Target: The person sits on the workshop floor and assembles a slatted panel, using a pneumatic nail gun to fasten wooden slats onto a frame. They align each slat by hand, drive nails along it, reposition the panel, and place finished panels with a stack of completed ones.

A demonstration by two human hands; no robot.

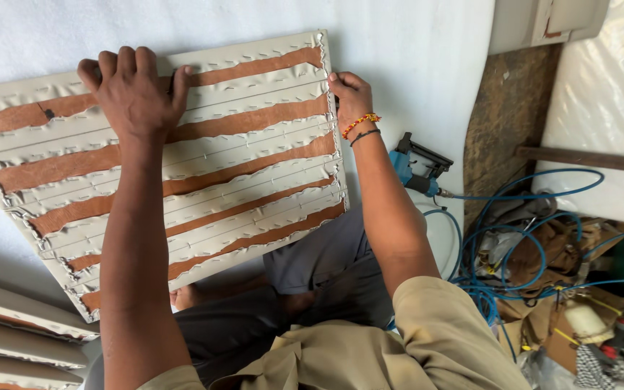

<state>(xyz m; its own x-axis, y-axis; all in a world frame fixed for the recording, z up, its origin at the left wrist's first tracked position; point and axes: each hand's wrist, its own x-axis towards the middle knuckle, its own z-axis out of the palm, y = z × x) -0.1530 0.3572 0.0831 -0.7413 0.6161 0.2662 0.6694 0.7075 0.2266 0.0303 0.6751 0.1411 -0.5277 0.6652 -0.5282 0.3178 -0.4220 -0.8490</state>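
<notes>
A square wooden panel (240, 180) lies back side up on a white padded surface, with strips of cream upholstery stapled across it and brown board showing between them. My left hand (133, 90) presses flat on the panel's upper part with its fingers curled over a strip. My right hand (349, 97), with a beaded bracelet and a black thread at the wrist, grips the panel's right edge near the top corner.
A blue pneumatic staple gun (417, 167) lies right of the panel, its blue air hose (514, 238) coiled over cluttered floor items. Another upholstered panel (9, 332) sits at lower left. A wooden post (503, 108) stands at upper right.
</notes>
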